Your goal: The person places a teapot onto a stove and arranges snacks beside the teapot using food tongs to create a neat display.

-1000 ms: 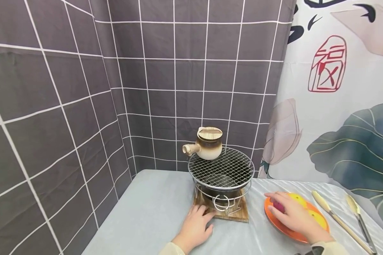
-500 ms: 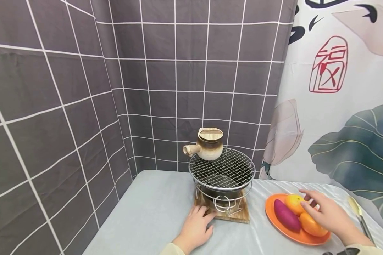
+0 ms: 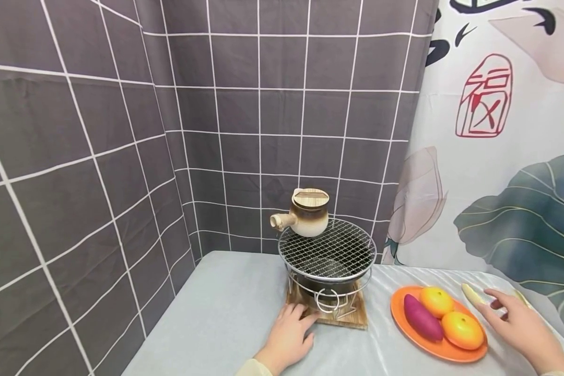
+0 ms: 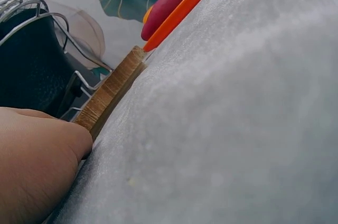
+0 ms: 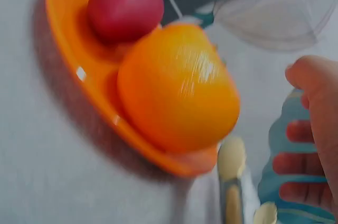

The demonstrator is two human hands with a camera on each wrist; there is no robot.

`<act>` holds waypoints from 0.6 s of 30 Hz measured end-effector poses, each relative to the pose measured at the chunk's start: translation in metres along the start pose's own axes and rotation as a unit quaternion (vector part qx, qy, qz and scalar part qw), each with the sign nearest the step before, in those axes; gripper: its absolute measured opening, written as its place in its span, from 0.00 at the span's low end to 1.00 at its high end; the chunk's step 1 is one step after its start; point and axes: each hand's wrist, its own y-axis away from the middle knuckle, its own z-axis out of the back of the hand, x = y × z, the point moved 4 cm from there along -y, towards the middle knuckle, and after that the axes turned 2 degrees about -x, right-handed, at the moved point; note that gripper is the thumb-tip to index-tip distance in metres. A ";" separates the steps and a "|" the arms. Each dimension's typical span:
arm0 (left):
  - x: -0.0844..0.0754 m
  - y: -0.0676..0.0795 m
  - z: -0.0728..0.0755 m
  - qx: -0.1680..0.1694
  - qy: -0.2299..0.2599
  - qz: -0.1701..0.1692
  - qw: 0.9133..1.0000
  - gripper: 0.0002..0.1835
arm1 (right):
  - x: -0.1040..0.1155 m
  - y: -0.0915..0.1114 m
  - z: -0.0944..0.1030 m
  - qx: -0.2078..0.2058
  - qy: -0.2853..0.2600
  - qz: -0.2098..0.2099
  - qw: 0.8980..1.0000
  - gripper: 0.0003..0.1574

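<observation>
Right hand, lower right of the head view: fingers loosely bent, thumb held apart, grasping nothing. Nearest it, a long utensil with cream tips, apparently tongs, partly hidden behind the fingers.

Change: over the last second this hand shifts rightward, off the orange oval plate. The plate lies uncovered — one purple sweet potato, two yellow-orange citrus fruits — and the reach, by judgement, now concerns the utensil rather than the food.

Left hand, lower centre: unmoved, fingers slightly spread, tips resting on the brown wooden board.

On the board, centre: round wire-mesh grill, bearing a brown-and-cream lidded pot at its rear left, likewise unmoved.
</observation>
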 end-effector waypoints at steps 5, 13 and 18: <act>0.001 0.001 -0.002 0.001 0.001 0.002 1.000 0.23 | -0.030 0.011 -0.006 0.046 0.035 -0.085 0.995 0.47; 0.001 0.000 -0.001 -0.003 -0.004 -0.001 1.000 0.23 | -0.068 0.031 -0.022 0.051 0.079 -0.173 0.980 0.56; 0.002 0.001 -0.001 -0.001 0.001 -0.001 1.000 0.23 | -0.079 0.045 -0.034 0.040 0.103 -0.283 0.953 0.58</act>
